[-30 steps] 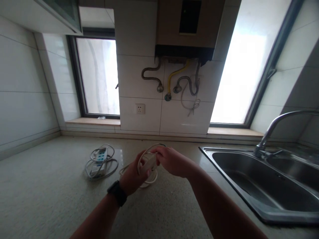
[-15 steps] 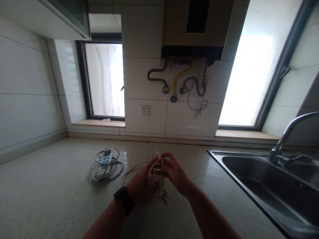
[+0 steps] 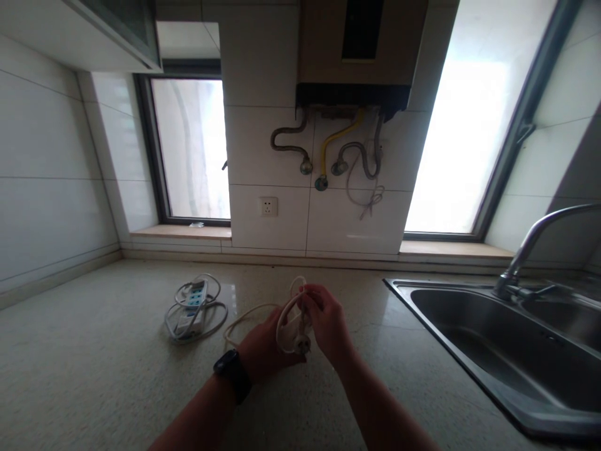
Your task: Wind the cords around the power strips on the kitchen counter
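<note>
My left hand (image 3: pixel 267 347), with a dark watch at the wrist, is closed around a white power cord (image 3: pixel 283 329) and a pale block-like part behind it that I cannot fully make out. My right hand (image 3: pixel 325 316) pinches the cord near the top of its loop. From there the cord's plug (image 3: pixel 302 343) hangs between the hands, prongs facing me. Another stretch of cord curves out to the left of my left hand on the counter. Farther left lies a white power strip (image 3: pixel 195 300) with its grey-white cable coiled around it.
The speckled counter (image 3: pixel 117 363) runs to a tiled wall with a socket (image 3: pixel 268 207). A steel sink (image 3: pixel 469 326) with a faucet (image 3: pixel 530 244) is on the right. Above hangs a water heater (image 3: pixel 357 56) with hoses and valves beneath.
My right hand's fingers have closed into a pinch on the cord. The plug has risen and turned its prongs toward me. The whole view has shifted slightly.
</note>
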`<act>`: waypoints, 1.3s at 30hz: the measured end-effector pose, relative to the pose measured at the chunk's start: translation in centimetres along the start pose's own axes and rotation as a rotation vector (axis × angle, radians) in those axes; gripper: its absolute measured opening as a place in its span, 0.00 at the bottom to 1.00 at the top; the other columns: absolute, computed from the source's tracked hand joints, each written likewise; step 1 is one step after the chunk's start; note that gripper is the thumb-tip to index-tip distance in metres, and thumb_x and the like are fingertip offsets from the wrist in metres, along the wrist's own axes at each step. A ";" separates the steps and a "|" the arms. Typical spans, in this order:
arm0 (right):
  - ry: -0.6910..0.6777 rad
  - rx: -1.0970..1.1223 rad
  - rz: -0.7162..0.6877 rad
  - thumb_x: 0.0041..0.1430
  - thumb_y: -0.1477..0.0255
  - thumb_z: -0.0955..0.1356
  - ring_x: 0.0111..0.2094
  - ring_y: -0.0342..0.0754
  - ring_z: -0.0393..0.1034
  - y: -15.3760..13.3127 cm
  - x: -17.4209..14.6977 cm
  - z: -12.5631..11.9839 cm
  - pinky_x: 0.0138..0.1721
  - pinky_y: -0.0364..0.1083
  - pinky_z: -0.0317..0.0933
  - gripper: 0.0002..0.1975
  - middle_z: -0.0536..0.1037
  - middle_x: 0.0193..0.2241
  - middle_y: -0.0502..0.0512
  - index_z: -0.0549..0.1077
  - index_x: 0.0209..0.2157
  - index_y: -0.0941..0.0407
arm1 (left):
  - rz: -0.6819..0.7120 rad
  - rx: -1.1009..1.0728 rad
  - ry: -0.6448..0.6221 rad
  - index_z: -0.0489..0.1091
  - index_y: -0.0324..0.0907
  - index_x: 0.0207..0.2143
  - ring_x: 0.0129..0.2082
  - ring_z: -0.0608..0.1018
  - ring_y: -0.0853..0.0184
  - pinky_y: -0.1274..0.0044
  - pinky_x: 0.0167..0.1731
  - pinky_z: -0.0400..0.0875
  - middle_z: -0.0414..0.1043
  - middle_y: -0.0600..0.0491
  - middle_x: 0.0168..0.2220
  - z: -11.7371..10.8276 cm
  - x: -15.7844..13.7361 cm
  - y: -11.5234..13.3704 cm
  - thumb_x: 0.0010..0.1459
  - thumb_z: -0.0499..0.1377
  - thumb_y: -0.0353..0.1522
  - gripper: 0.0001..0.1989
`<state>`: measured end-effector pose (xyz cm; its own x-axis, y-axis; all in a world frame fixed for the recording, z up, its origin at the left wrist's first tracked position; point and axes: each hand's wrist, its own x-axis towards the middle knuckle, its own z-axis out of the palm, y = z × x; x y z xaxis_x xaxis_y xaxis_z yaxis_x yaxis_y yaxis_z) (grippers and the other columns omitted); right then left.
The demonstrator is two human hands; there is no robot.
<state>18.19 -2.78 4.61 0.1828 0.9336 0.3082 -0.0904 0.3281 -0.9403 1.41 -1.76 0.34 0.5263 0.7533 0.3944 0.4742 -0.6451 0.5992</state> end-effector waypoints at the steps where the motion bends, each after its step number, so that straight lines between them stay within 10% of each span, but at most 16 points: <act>1: -0.012 -0.125 -0.034 0.54 0.58 0.69 0.34 0.37 0.76 -0.2 0.1 -0.5 0.37 0.36 0.71 0.19 0.80 0.37 0.54 0.72 0.43 0.56 | 0.015 -0.007 0.009 0.49 0.49 0.69 0.43 0.76 0.58 0.66 0.44 0.72 0.68 0.44 0.54 -0.2 0.0 0.1 0.49 0.69 0.41 0.49; 7: -0.071 -0.702 -0.261 0.64 0.62 0.63 0.44 0.38 0.74 -1.3 0.0 -2.3 0.49 0.38 0.65 0.15 0.79 0.43 0.51 0.74 0.47 0.51 | 0.155 -0.109 0.073 0.49 0.49 0.69 0.64 0.64 0.58 0.67 0.63 0.59 0.57 0.47 0.67 -1.1 0.1 0.0 0.67 0.52 0.37 0.31; 14: -0.050 -1.014 -0.474 0.63 0.60 0.63 0.48 0.42 0.65 -1.6 0.4 -3.7 0.55 0.44 0.58 0.12 0.75 0.42 0.51 0.76 0.40 0.48 | 0.057 -0.053 0.082 0.48 0.50 0.70 0.59 0.70 0.58 0.64 0.58 0.64 0.62 0.46 0.64 -0.9 0.0 -0.6 0.67 0.51 0.39 0.30; 22: -0.238 -0.911 -0.379 0.63 0.66 0.63 0.41 0.36 0.66 -1.5 0.6 -4.9 0.47 0.37 0.56 0.09 0.75 0.37 0.49 0.71 0.38 0.55 | -0.024 0.062 0.151 0.44 0.50 0.70 0.42 0.78 0.61 0.67 0.44 0.71 0.72 0.47 0.49 -2.1 -0.3 -0.6 0.63 0.55 0.39 0.36; 31: -0.266 -0.504 -0.063 0.57 0.56 0.66 0.34 0.35 0.65 -0.5 2.3 -7.1 0.39 0.34 0.57 0.19 0.74 0.32 0.50 0.74 0.39 0.58 | -0.115 -0.354 0.284 0.47 0.52 0.68 0.22 0.69 0.78 0.83 0.22 0.61 0.66 0.53 0.43 -3.0 -0.3 -1.0 0.65 0.55 0.43 0.33; 39: -0.220 -0.251 0.033 0.50 0.40 0.63 0.31 0.36 0.62 1.9 3.0 -8.0 0.36 0.36 0.58 0.34 0.72 0.25 0.51 0.72 0.26 0.62 | -0.258 -0.750 0.329 0.51 0.43 0.67 0.37 0.76 0.64 0.74 0.39 0.68 0.75 0.49 0.38 -3.4 0.4 -1.5 0.57 0.61 0.51 0.42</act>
<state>26.42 -0.52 2.54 -0.0348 0.9609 0.2749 0.1563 0.2769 -0.9481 -1.50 -0.07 1.92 0.1803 0.9383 0.2951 -0.1025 -0.2805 0.9544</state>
